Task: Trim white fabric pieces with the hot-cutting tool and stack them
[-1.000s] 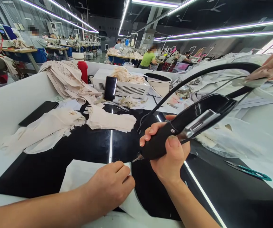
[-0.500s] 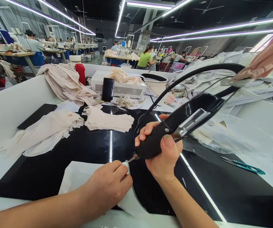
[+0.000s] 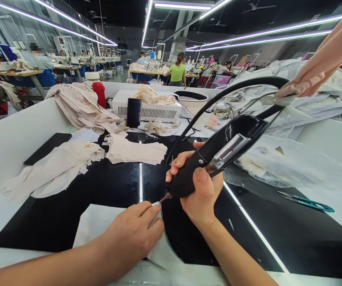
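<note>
Pointing down and to the left in the head view, the black handheld tool [image 3: 227, 133] sits aslant in the right hand [image 3: 200, 194], whose fingers are wrapped around its thick, matte lower grip, the thumb lying along the near side. Its upper body is glossy and rounded, with a long silvery metal lever [image 3: 228, 153] set along the side and a small bright screw above the thumb. A narrow metal tip [image 3: 165, 196] pokes from the lower end, and a black cord [image 3: 248, 82] arches above. The left hand [image 3: 135, 232] has its fingers closed on the edge of a smooth white piece [image 3: 96, 220], which lies on the shiny black mat [image 3: 120, 182], its right side curved. The tip is at the pinched edge; whether they touch, I cannot tell.
</note>
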Tool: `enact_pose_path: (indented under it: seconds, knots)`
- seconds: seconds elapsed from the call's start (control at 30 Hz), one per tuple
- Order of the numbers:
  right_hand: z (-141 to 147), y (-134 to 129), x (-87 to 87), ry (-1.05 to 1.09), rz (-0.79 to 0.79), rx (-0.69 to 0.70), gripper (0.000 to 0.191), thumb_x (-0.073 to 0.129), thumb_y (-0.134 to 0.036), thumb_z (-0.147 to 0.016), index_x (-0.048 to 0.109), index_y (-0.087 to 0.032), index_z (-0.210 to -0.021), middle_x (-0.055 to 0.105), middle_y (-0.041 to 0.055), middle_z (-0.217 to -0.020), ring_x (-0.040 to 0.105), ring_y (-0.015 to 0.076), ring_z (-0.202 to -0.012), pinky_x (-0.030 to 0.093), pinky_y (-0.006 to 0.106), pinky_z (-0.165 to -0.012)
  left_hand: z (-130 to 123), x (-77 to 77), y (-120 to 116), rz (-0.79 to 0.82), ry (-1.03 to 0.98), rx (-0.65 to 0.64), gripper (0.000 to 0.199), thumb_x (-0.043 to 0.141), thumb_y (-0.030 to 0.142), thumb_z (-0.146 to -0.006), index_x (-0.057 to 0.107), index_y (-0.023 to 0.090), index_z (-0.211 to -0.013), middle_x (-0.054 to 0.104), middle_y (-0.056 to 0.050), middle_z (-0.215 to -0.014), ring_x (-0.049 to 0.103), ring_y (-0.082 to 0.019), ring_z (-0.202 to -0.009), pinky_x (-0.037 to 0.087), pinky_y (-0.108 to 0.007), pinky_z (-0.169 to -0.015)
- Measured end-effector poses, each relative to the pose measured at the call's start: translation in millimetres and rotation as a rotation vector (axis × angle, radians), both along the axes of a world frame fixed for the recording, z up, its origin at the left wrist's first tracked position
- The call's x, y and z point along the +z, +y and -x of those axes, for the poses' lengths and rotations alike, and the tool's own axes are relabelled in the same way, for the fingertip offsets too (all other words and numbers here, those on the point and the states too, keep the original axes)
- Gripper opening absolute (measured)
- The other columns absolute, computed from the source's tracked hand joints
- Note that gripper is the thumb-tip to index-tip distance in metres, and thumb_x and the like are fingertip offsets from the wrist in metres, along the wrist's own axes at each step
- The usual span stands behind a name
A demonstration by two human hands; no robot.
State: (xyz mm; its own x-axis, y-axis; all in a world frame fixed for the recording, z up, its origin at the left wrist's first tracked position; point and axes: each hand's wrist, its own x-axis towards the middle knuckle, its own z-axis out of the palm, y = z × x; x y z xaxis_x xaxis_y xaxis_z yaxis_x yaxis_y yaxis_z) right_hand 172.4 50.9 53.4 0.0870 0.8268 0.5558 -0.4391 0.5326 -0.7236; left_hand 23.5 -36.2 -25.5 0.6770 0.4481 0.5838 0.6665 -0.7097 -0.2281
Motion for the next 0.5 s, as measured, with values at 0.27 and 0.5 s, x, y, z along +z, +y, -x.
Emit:
enact_pose_path:
  seconds: [0.27,0.5]
  knots:
    - [0.2,-1.5,0.8,-0.053,-0.001,-0.036,0.055,0.09,-0.064,-0.082,0.064,-0.027,-0.113,0.064,-0.0055,-0.076,0.059,0.0136,-0.053,0.055,0.027,-0.045,1.9,2.8,-5.7,-0.01,0.035,0.026,0.022,0.058,0.002,-0.109,0.077,0.012,-0.105,0.081,-0.007,-0.11,0.077,-0.021,-0.11,0.06,-0.033,-0.102]
    - [0.2,-1.6,1.7,-0.059,-0.002,-0.041,0.049,0.089,-0.061,-0.084,0.064,-0.028,-0.111,0.063,-0.0056,-0.076,0.058,0.0135,-0.054,0.056,0.026,-0.045,-1.6,2.3,-7.5,-0.04,-0.011,0.051,0.021,0.059,0.004,-0.111,0.079,0.009,-0.109,0.083,-0.009,-0.109,0.077,-0.02,-0.108,0.058,-0.032,-0.1]
